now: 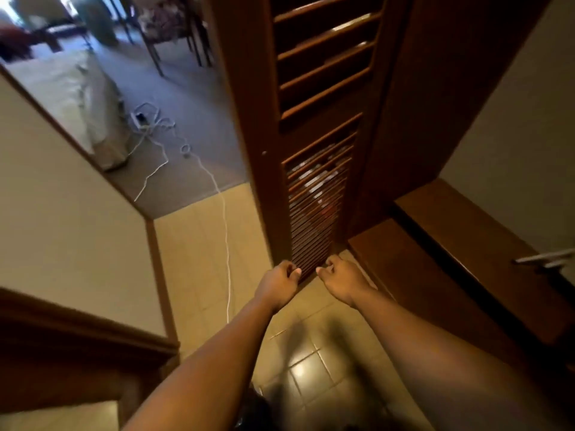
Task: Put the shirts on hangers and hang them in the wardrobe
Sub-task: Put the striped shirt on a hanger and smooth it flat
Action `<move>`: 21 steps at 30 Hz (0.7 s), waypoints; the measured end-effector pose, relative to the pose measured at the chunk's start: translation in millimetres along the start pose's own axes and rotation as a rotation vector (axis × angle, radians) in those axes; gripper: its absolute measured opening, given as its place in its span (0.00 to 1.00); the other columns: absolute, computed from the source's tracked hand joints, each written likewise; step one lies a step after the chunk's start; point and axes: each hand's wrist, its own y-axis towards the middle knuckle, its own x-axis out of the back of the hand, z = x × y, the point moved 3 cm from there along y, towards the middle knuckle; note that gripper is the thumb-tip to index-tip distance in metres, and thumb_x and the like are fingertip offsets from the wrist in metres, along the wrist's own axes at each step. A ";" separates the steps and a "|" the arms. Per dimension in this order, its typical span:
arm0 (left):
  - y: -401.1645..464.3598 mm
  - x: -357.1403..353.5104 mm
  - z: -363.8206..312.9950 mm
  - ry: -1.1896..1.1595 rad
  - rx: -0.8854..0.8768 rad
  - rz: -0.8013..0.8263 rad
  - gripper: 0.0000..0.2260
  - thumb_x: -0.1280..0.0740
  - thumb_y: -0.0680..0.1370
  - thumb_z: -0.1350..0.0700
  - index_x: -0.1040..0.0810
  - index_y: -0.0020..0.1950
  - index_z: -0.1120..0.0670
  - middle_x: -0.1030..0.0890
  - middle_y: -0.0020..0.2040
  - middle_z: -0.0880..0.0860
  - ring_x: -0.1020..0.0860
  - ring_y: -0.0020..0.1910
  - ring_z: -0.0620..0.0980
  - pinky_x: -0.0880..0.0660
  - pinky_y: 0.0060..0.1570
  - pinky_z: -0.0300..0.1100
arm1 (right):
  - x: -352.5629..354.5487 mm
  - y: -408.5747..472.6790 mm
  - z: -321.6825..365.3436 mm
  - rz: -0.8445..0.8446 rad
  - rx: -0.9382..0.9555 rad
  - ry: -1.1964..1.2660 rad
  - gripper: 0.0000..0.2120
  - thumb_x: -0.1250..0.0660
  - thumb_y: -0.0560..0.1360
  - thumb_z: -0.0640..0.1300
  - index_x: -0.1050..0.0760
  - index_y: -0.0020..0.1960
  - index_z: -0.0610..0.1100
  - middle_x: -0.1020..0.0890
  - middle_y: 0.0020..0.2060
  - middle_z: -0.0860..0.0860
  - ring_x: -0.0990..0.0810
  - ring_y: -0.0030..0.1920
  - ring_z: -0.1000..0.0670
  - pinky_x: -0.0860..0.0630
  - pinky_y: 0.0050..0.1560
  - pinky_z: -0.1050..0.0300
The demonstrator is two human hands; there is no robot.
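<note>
The brown louvred wardrobe door [323,88] stands shut straight ahead of me. Blurred light and red shapes show through its lower slats [317,188]; I cannot tell what they are. My left hand [280,283] and my right hand [340,279] are stretched out side by side in front of the door's lower part. Each has its fingers curled in and holds nothing. No shirt and no hanger is in view.
A white cable [225,231] runs over the tiled floor into the carpeted room at the left. There, a bed [77,98] and a chair [174,23] stand. At the right is a brown wooden door [451,244] with a metal handle [544,259].
</note>
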 end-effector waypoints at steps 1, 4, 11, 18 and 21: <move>0.4 13.2 17.2 -0.007 0.029 -0.022 0.13 0.41 0.82 0.49 0.26 0.62 0.54 0.19 0.52 0.55 0.22 0.49 0.53 0.28 0.46 0.41 | -16.8 5.1 14.2 0.033 0.010 -0.003 0.15 0.39 0.80 0.51 0.29 0.61 0.43 0.22 0.59 0.43 0.24 0.57 0.43 0.31 0.50 0.57; 8.3 56.4 65.5 -0.023 0.101 -0.078 0.14 0.41 0.82 0.50 0.27 0.64 0.55 0.19 0.51 0.56 0.22 0.48 0.53 0.30 0.44 0.39 | -65.1 21.1 61.8 0.119 0.031 -0.053 0.18 0.39 0.80 0.51 0.30 0.66 0.43 0.23 0.60 0.44 0.24 0.57 0.45 0.28 0.55 0.55; 68.3 167.1 149.0 -0.016 0.124 -0.136 0.14 0.41 0.82 0.50 0.27 0.64 0.55 0.20 0.48 0.55 0.23 0.45 0.52 0.28 0.45 0.42 | -138.4 86.1 183.4 0.143 0.040 -0.075 0.23 0.40 0.79 0.55 0.34 0.70 0.46 0.26 0.64 0.44 0.24 0.61 0.42 0.24 0.59 0.46; 146.0 271.1 172.7 -0.041 0.101 -0.177 0.16 0.41 0.81 0.49 0.28 0.66 0.55 0.20 0.56 0.56 0.23 0.53 0.53 0.26 0.51 0.44 | -158.6 173.7 282.1 0.122 0.071 -0.115 0.26 0.41 0.79 0.56 0.39 0.74 0.47 0.29 0.69 0.43 0.29 0.67 0.42 0.29 0.64 0.49; 188.0 306.1 176.7 -0.031 0.102 -0.173 0.17 0.42 0.82 0.49 0.29 0.68 0.54 0.22 0.59 0.56 0.23 0.55 0.53 0.25 0.54 0.46 | -160.6 214.8 314.0 0.118 0.082 -0.115 0.27 0.41 0.79 0.57 0.41 0.75 0.48 0.32 0.71 0.44 0.31 0.68 0.42 0.31 0.64 0.49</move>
